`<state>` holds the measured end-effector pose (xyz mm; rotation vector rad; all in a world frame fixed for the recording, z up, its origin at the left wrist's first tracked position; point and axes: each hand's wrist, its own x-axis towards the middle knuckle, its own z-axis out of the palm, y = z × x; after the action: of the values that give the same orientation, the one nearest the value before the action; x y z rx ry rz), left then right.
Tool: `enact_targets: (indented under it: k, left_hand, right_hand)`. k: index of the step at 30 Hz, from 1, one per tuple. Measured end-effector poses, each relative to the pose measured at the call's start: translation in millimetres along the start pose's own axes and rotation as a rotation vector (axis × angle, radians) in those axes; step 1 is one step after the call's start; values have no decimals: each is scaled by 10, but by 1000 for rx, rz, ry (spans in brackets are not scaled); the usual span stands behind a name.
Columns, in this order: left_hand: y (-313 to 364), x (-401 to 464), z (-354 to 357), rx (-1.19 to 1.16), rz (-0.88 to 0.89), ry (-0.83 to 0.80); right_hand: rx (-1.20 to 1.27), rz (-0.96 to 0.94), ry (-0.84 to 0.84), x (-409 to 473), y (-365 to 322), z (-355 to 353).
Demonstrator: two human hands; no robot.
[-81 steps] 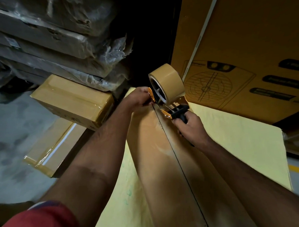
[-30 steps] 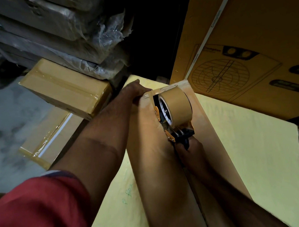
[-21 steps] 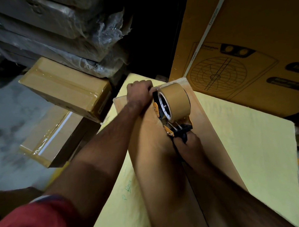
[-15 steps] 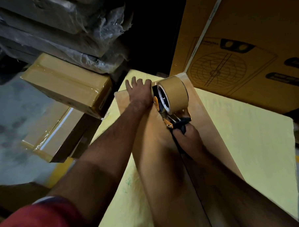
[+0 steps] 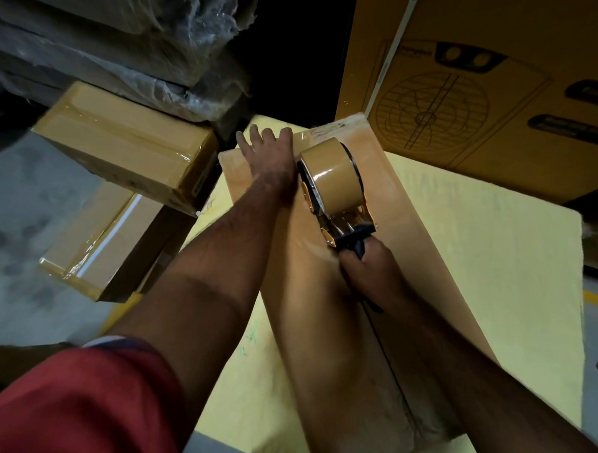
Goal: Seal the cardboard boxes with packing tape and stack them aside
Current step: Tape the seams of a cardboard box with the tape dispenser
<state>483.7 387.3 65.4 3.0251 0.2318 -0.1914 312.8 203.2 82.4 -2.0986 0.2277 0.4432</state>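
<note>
A long brown cardboard box (image 5: 411,242) lies in front of me on a pale yellow sheet, its centre seam running toward me. My right hand (image 5: 368,268) grips the black handle of a tape dispenser (image 5: 337,187) with a roll of brown tape, standing on the box top near the far end. My left hand (image 5: 270,155) lies flat with straight fingers on the far end of the box, pressing beside the roll. Shiny tape shows on the far edge of the box.
Two taped boxes sit at the left, one (image 5: 126,144) resting on the other (image 5: 96,249). Plastic-wrapped goods (image 5: 111,46) are stacked behind them. A large printed carton (image 5: 490,81) stands at the right. The yellow sheet (image 5: 480,252) lies on grey floor.
The dispenser has come back from the far end toward me along the seam. My left hand has opened out flat on the box's far end.
</note>
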Motion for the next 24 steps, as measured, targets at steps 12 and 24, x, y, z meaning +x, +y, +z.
enact_targets:
  k: [12,24]
  left_hand:
    - [104,-675,114,41,17,-113]
    - [185,-1005,308,39,23,-49]
  right_hand:
    - [63,40,-24,-517,360,-72]
    - [34,16,-30,-809,448,-91]
